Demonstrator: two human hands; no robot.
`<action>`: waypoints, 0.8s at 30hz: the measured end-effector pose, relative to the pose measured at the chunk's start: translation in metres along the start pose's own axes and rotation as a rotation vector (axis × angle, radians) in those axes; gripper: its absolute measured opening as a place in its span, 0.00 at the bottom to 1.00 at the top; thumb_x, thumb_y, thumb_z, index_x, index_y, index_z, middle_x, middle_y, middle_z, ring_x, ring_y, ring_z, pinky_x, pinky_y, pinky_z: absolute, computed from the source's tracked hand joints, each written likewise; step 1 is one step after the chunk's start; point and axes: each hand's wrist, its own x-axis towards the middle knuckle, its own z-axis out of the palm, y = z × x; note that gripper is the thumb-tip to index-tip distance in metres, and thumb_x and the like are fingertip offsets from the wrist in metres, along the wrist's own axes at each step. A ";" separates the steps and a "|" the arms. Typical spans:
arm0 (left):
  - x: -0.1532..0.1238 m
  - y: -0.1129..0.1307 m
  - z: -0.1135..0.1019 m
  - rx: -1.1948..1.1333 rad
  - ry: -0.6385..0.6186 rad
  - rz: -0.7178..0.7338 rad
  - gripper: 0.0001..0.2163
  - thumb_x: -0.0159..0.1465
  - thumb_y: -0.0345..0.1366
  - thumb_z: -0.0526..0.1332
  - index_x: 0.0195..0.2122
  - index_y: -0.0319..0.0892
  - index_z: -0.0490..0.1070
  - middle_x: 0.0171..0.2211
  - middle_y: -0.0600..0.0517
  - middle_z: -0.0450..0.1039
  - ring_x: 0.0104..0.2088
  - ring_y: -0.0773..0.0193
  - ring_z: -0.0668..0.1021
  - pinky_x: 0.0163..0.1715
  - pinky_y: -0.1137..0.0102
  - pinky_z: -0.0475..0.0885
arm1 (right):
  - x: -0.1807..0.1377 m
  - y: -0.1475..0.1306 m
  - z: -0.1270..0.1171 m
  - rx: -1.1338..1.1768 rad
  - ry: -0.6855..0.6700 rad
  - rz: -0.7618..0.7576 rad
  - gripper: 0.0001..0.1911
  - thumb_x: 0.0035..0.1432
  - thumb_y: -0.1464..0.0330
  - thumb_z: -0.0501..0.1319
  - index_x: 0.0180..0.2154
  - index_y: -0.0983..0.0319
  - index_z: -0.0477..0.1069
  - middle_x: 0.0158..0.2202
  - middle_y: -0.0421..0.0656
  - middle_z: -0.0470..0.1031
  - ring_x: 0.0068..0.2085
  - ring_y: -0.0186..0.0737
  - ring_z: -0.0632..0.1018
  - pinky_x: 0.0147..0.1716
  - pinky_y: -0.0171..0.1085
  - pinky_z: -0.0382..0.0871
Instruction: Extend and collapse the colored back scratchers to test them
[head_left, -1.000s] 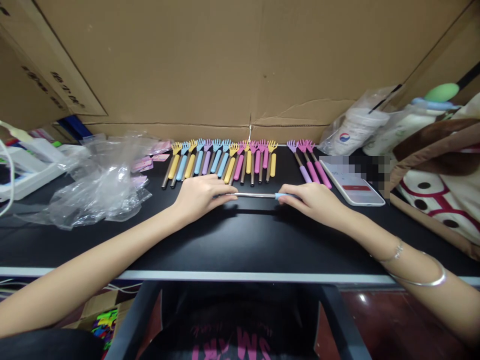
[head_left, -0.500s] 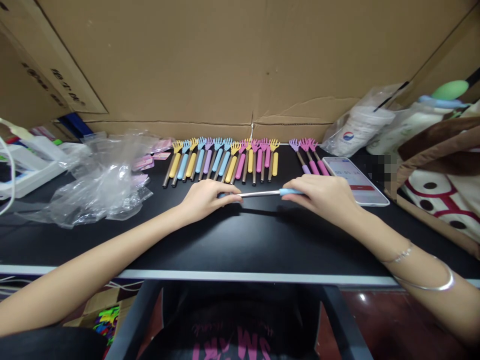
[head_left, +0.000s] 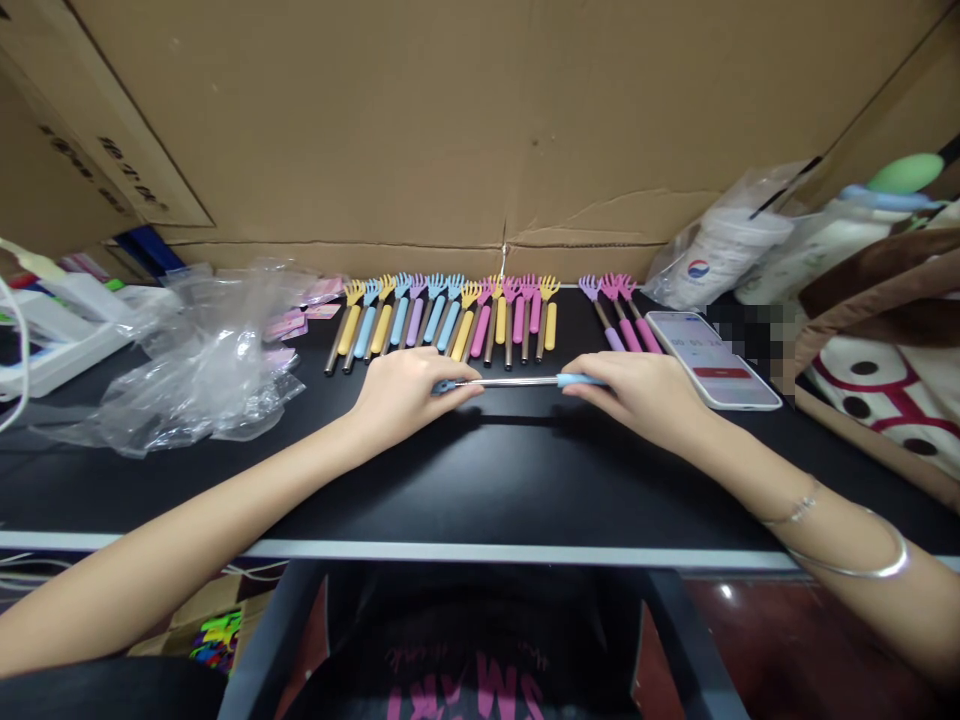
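Note:
A blue back scratcher [head_left: 517, 381] with a silver metal rod is held level above the black table [head_left: 480, 490]. My left hand [head_left: 405, 395] pinches its blue head end between thumb and fingers, which hide most of that end. At the other end my right hand [head_left: 641, 390] is closed on the blue grip. Behind my hands, a row of back scratchers [head_left: 495, 322] in yellow, blue, purple and pink lies along the cardboard. Three more back scratchers [head_left: 619, 315], one purple and two pink, lie apart to the right.
Crumpled clear plastic bags [head_left: 210, 370] lie at the left, near a white power strip [head_left: 67, 340]. A phone [head_left: 716, 365] showing a timer is by my right hand. A bagged cup [head_left: 727, 255] and a bottle [head_left: 855, 240] stand at the back right, near a brown bag [head_left: 870, 300].
The back scratcher's rod has levelled slightly, and a bit more of its blue head shows at my left fingers. Both hands keep their grip and have barely moved.

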 end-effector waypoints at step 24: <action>0.000 -0.005 -0.002 0.159 0.096 0.223 0.15 0.69 0.46 0.52 0.39 0.48 0.78 0.30 0.53 0.78 0.33 0.64 0.75 0.24 0.71 0.58 | 0.001 -0.005 0.001 -0.025 -0.168 0.066 0.22 0.67 0.55 0.44 0.35 0.58 0.71 0.25 0.40 0.76 0.25 0.37 0.75 0.23 0.33 0.54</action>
